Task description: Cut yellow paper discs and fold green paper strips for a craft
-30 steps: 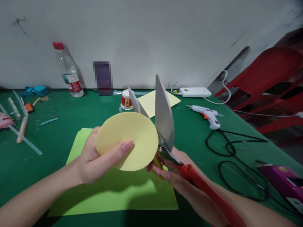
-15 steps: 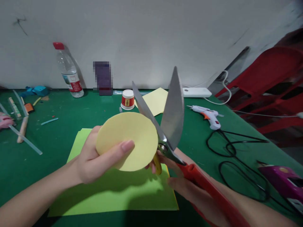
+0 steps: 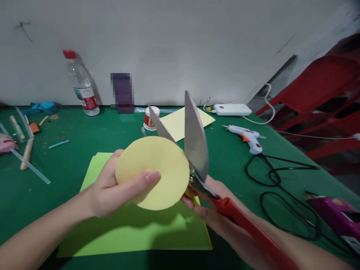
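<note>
My left hand point(image 3: 112, 187) pinches a pale yellow paper disc point(image 3: 152, 168), thumb on top and the other fingers hidden beneath. In my right hand point(image 3: 222, 210) is a pair of scissors point(image 3: 197, 146) with red handles, its blades parted and pointing away from me. The disc's right edge lies against the blades near the pivot; whether it sits between them I cannot tell. A small yellow piece point(image 3: 190, 194) shows below the pivot, by my right fingertips. Light green paper sheets point(image 3: 135, 232) lie on the table under both hands.
On the green table point(image 3: 112, 135) stand a water bottle point(image 3: 84, 90) and a red-and-white paper cup point(image 3: 152, 119). Behind the scissors lies a pale yellow sheet point(image 3: 174, 122). To the right are a power strip point(image 3: 233, 109), a glue gun point(image 3: 247, 138), a black cable point(image 3: 277, 185) and a purple tool point(image 3: 334, 213).
The scissors have moved left and a little down, and their blades have closed somewhat. The disc has shifted slightly right and down in my left hand.
</note>
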A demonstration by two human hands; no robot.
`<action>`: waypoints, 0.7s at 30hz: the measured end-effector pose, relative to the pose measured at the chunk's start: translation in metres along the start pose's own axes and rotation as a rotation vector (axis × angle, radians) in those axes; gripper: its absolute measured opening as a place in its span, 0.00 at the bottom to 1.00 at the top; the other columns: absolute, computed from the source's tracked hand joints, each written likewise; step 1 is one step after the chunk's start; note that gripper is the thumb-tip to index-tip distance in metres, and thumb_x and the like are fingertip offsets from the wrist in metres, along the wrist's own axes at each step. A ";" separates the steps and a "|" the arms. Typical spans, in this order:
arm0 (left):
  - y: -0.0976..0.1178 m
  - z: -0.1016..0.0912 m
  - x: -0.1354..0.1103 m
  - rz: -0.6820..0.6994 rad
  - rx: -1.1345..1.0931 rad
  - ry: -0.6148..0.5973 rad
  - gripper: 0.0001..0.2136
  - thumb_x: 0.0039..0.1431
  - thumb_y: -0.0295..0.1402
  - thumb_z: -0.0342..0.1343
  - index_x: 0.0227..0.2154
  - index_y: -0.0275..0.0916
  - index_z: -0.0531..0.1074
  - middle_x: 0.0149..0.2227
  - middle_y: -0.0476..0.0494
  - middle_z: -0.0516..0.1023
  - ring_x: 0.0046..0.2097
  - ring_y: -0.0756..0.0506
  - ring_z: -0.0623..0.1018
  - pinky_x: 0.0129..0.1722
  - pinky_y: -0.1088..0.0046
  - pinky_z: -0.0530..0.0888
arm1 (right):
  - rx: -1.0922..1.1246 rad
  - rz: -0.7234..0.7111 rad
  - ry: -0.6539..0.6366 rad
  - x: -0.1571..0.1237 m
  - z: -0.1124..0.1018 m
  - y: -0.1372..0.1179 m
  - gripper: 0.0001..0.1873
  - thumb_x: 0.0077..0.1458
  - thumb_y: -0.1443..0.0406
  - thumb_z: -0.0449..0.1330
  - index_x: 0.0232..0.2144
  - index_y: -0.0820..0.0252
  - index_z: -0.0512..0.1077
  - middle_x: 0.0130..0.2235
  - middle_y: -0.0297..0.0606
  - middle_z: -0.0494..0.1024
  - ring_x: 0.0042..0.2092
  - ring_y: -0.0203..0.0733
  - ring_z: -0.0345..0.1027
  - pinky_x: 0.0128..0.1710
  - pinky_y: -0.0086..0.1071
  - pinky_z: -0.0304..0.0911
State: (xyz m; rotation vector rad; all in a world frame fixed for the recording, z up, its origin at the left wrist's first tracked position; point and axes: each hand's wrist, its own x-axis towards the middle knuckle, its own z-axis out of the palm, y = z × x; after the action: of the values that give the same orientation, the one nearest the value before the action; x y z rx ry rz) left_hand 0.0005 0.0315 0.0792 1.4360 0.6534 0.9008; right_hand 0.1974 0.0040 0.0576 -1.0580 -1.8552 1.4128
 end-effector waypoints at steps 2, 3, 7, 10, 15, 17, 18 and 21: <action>0.000 0.001 -0.001 0.000 0.002 0.006 0.07 0.52 0.30 0.53 0.34 0.42 0.75 0.26 0.53 0.78 0.28 0.49 0.79 0.23 0.79 0.77 | 0.009 -0.002 0.002 0.000 0.001 0.001 0.19 0.55 0.54 0.46 0.45 0.56 0.62 0.32 0.35 0.68 0.24 0.32 0.53 0.19 0.27 0.53; 0.000 0.001 -0.001 0.006 0.000 0.012 0.08 0.52 0.29 0.53 0.34 0.41 0.75 0.26 0.53 0.78 0.28 0.49 0.79 0.23 0.80 0.77 | 0.009 -0.004 0.003 0.000 0.002 0.001 0.19 0.55 0.53 0.46 0.44 0.57 0.62 0.32 0.36 0.68 0.24 0.32 0.53 0.19 0.27 0.53; 0.001 0.002 0.000 0.029 0.020 0.015 0.08 0.52 0.28 0.53 0.34 0.41 0.75 0.25 0.52 0.77 0.27 0.49 0.79 0.22 0.81 0.76 | 0.004 -0.024 0.032 0.000 0.003 0.003 0.18 0.55 0.53 0.46 0.42 0.56 0.64 0.31 0.36 0.68 0.25 0.34 0.56 0.22 0.28 0.55; 0.001 0.002 0.001 0.041 0.058 0.012 0.07 0.52 0.29 0.53 0.33 0.40 0.75 0.25 0.50 0.77 0.26 0.48 0.78 0.20 0.78 0.76 | 0.005 -0.042 0.036 -0.001 0.003 0.006 0.16 0.55 0.57 0.48 0.43 0.55 0.63 0.31 0.35 0.69 0.27 0.35 0.59 0.23 0.28 0.57; 0.002 0.003 0.000 0.033 0.076 0.022 0.08 0.52 0.29 0.52 0.33 0.39 0.75 0.25 0.50 0.77 0.25 0.48 0.78 0.19 0.79 0.75 | 0.007 -0.011 0.016 0.000 0.003 0.004 0.14 0.54 0.62 0.48 0.43 0.54 0.63 0.29 0.33 0.69 0.26 0.34 0.60 0.21 0.27 0.56; 0.002 0.004 -0.001 0.030 0.047 0.057 0.07 0.52 0.30 0.53 0.32 0.39 0.75 0.24 0.49 0.77 0.25 0.48 0.77 0.19 0.79 0.75 | -0.013 0.034 0.037 0.001 0.003 0.000 0.12 0.52 0.63 0.49 0.40 0.55 0.64 0.26 0.32 0.67 0.23 0.33 0.57 0.18 0.26 0.53; 0.002 0.005 -0.001 0.030 0.034 0.075 0.07 0.52 0.31 0.53 0.32 0.39 0.75 0.24 0.48 0.77 0.24 0.48 0.77 0.19 0.79 0.75 | -0.030 0.053 0.050 0.001 0.004 -0.003 0.10 0.50 0.64 0.49 0.37 0.56 0.64 0.24 0.32 0.66 0.22 0.33 0.55 0.17 0.26 0.52; 0.001 0.006 -0.002 0.030 0.030 0.088 0.07 0.52 0.32 0.54 0.32 0.40 0.75 0.24 0.49 0.76 0.24 0.49 0.76 0.18 0.80 0.74 | -0.045 0.098 0.113 0.001 0.004 -0.007 0.06 0.49 0.64 0.48 0.32 0.56 0.63 0.21 0.30 0.61 0.21 0.34 0.53 0.18 0.28 0.52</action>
State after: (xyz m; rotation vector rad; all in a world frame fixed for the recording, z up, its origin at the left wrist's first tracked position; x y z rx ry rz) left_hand 0.0040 0.0268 0.0802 1.4426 0.7151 0.9851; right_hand 0.1919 0.0017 0.0635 -1.2404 -1.7831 1.3429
